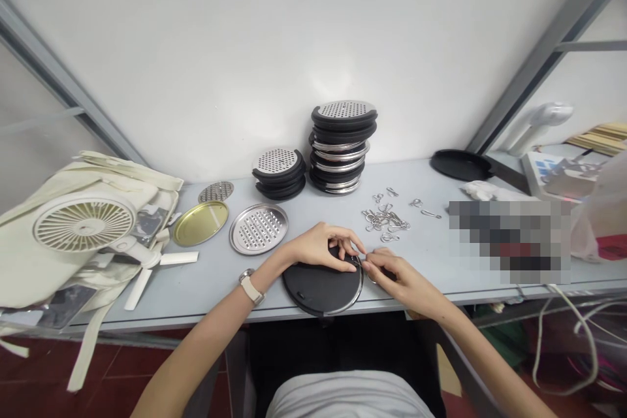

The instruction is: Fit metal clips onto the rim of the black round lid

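A round black plate with a thin shiny rim lies at the table's front edge. My left hand curves over its far right side, thumb on its face and fingers bent around the edge. At the right rim, my right hand pinches a small metal wire clip, mostly hidden by the fingers. Both hands' fingertips meet there. Beyond them lies a loose heap of metal wire clips. To the left are an oval metal grater plate and a gold-coloured oval lid.
At the back stand a tall stack of black and metal round plates and a shorter stack. A white fan rests on a cream bag at left. A black dish and a blurred-out item are at right.
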`<action>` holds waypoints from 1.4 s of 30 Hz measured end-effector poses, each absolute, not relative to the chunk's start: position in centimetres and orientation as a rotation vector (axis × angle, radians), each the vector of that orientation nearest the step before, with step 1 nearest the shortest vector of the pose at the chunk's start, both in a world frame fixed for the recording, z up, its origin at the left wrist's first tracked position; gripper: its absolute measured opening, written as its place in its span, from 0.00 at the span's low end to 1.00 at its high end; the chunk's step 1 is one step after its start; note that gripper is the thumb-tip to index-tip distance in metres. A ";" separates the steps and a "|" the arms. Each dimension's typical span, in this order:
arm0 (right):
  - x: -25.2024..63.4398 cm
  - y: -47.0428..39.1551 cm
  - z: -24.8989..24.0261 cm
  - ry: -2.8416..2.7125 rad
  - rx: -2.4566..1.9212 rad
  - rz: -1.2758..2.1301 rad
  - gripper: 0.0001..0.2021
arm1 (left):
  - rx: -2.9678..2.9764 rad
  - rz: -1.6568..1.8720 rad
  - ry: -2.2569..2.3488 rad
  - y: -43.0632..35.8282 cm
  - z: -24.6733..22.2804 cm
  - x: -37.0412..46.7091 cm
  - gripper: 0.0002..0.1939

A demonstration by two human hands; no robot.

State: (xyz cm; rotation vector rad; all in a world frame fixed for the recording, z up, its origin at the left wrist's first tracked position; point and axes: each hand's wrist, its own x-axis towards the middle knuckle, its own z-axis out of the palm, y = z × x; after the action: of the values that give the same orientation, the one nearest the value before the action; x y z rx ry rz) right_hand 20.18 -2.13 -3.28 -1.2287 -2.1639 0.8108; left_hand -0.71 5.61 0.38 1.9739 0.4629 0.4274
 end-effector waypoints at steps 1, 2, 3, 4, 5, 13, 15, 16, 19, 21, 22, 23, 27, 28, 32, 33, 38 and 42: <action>20.2 -2.1 -3.3 -2.157 -1.226 0.822 0.19 | 1.976 0.425 0.469 5.6 0.4 -0.7 0.20; 20.3 -2.1 -3.3 -2.147 -1.225 0.833 0.19 | 1.977 0.424 0.469 5.6 0.4 -0.7 0.20; 20.4 -2.1 -3.3 -2.136 -1.225 0.847 0.20 | 1.976 0.425 0.464 5.6 0.4 -0.7 0.20; 20.5 -2.1 -3.3 -2.124 -1.228 0.863 0.20 | 1.973 0.425 0.453 5.6 0.4 -0.7 0.20; 20.6 -2.1 -3.3 -2.111 -1.230 0.881 0.20 | 1.968 0.423 0.442 5.5 0.4 -0.7 0.20; 20.1 -2.2 -3.6 -2.093 -1.284 0.816 0.20 | 1.951 0.387 0.472 5.6 0.4 -0.7 0.19; 19.7 -2.3 -3.6 -2.109 -1.290 0.750 0.19 | 1.967 0.394 0.491 5.6 0.5 -0.7 0.18; 19.6 -2.3 -3.6 -2.118 -1.284 0.724 0.19 | 1.974 0.392 0.502 5.6 0.5 -0.7 0.18; 19.6 -2.2 -3.5 -2.139 -1.256 0.725 0.20 | 1.995 0.381 0.511 5.6 0.7 -0.7 0.17; 19.7 -2.1 -3.5 -2.150 -1.245 0.747 0.20 | 2.007 0.387 0.502 5.6 0.7 -0.7 0.17; 19.7 -2.1 -3.5 -2.154 -1.243 0.757 0.19 | 2.012 0.388 0.499 5.6 0.6 -0.7 0.17; 19.8 -2.1 -3.4 -2.157 -1.240 0.769 0.19 | 2.017 0.387 0.499 5.5 0.6 -0.7 0.17; 20.1 -2.1 -3.4 -2.157 -1.227 0.817 0.20 | 2.012 0.370 0.526 5.5 0.6 -0.7 0.17; 20.3 -2.1 -3.3 -2.154 -1.227 0.832 0.20 | 2.004 0.364 0.536 5.4 0.7 -0.7 0.17; 20.7 -2.1 -3.2 -2.114 -1.247 0.872 0.20 | 1.972 0.343 0.561 5.4 0.8 -0.6 0.19; 20.7 -2.1 -3.2 -2.111 -1.249 0.870 0.20 | 1.974 0.343 0.557 5.4 0.8 -0.6 0.19; 19.4 -2.2 -3.3 -2.113 -1.281 0.766 0.20 | 2.033 0.398 0.483 5.6 0.6 -0.8 0.16; 19.1 -2.2 -3.5 -2.116 -1.291 0.691 0.20 | 2.032 0.393 0.510 5.6 0.6 -0.8 0.18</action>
State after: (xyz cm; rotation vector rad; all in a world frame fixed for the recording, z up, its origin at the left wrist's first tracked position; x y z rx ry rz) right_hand 19.08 -2.22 -3.46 -1.2908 -2.1163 0.6905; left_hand -0.78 5.65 0.57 2.0321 0.5105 0.3932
